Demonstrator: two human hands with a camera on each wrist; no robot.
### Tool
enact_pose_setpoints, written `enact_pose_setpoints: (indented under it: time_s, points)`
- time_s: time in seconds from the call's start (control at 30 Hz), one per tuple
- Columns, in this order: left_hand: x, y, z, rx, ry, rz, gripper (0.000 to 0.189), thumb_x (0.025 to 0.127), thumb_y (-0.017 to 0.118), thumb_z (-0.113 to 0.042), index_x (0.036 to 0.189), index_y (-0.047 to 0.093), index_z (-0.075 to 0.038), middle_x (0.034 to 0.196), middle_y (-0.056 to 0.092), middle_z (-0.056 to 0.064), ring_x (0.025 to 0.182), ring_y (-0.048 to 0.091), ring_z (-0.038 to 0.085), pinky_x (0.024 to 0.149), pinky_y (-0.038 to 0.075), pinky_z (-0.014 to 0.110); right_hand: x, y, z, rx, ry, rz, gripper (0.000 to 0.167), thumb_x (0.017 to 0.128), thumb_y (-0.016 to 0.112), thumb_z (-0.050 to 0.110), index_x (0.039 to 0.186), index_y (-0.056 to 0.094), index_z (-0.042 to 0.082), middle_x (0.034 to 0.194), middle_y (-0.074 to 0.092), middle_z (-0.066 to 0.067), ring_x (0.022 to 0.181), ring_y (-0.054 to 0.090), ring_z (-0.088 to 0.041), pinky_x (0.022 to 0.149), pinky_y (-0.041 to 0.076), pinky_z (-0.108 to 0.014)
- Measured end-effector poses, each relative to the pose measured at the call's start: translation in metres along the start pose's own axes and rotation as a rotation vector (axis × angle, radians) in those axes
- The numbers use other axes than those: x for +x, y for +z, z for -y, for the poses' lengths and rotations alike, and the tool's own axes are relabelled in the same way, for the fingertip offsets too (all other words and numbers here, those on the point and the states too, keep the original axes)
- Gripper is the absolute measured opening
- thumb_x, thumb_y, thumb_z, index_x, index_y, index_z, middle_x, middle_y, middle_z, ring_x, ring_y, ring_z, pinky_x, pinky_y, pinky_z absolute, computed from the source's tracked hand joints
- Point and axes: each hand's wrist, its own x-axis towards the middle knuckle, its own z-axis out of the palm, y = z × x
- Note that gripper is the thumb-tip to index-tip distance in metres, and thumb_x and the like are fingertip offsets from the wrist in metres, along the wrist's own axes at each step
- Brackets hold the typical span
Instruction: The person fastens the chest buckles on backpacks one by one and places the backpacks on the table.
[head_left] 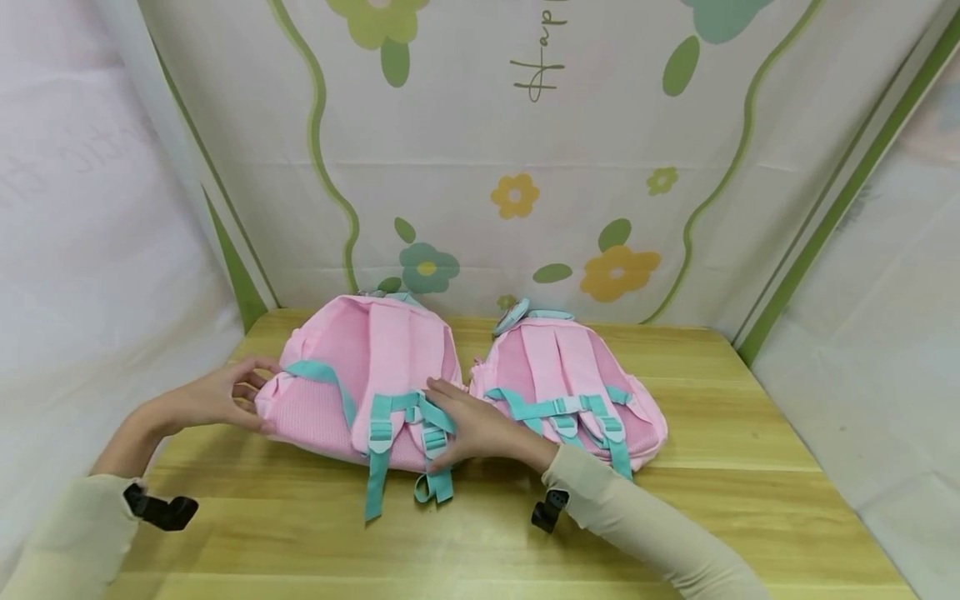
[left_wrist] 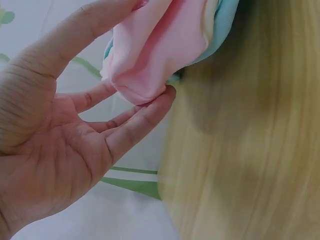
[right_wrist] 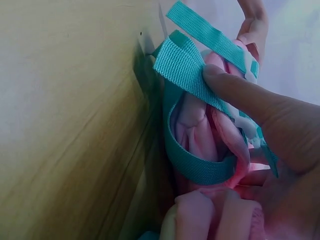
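Note:
Two pink backpacks with teal webbing straps lie side by side, their shoulder straps facing up. My left hand (head_left: pixel 217 396) holds the left side of the left backpack (head_left: pixel 315 421). In the left wrist view, the pink side corner (left_wrist: pixel 145 75) sits between thumb and fingertips. My right hand (head_left: pixel 480 425) grips the same backpack's right side. The right wrist view has the thumb pressing on a teal strap (right_wrist: pixel 187 72), with the other fingers partly hidden behind the bag. Just right of that hand is the right backpack (head_left: pixel 577 354), its lower left partly covered by my wrist.
Both backpacks are on a wood-grain table (head_left: pixel 300 533). A pale fabric backdrop (head_left: pixel 465 125) with printed flowers rises behind its back edge. White fabric walls (head_left: pixel 90 208) flank both sides. A light-blue round piece (head_left: pixel 512 317) sits at the right backpack's top.

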Motion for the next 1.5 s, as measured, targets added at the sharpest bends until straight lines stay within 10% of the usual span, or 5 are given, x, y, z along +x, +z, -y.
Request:
enact_pose_setpoints:
  time_s: [0.33,0.93,1.3,1.5]
  points:
    - [0.007,0.015,0.017,-0.002,-0.069,0.114,0.091,0.082,0.083,-0.014,0.151,0.026,0.003,0.117,0.059,0.020,0.102,0.064,0.025,0.078,0.057,0.030,0.000,-0.002,-0.004,0.038,-0.029,0.063,0.118,0.069,0.093,0.050,0.162,0.029,0.016,0.171,0.018,-0.003,0.159,0.016,-0.020,0.124,0.030,-0.043]
    - [0.011,0.016,0.024,0.038,-0.048,0.098,0.083,0.083,0.082,-0.018,0.149,0.035,0.003,0.142,0.049,0.028,0.122,0.056,0.037,0.089,0.053,0.039,-0.001,-0.004,-0.003,0.041,-0.031,0.084,0.115,0.071,0.091,0.052,0.162,0.029,0.020,0.172,0.017,-0.001,0.159,0.016,-0.018,0.125,0.029,-0.043]
    - [0.023,0.018,-0.021,0.214,0.094,-0.088,0.077,0.087,0.081,-0.026,0.146,0.042,0.006,0.144,0.047,0.032,0.129,0.048,0.051,0.104,0.044,0.066,-0.002,-0.002,-0.004,0.032,-0.051,0.077,0.114,0.072,0.090,0.053,0.162,0.028,0.019,0.172,0.016,-0.001,0.159,0.014,-0.018,0.125,0.029,-0.043]
    - [0.043,0.032,-0.056,0.297,0.192,-0.102,0.068,0.089,0.080,-0.030,0.141,0.052,0.004,0.140,0.056,0.026,0.125,0.056,0.045,0.103,0.049,0.061,-0.002,-0.001,-0.006,0.038,-0.072,0.070,0.114,0.072,0.089,0.053,0.162,0.028,0.019,0.172,0.016,-0.003,0.159,0.014,-0.019,0.125,0.028,-0.045]
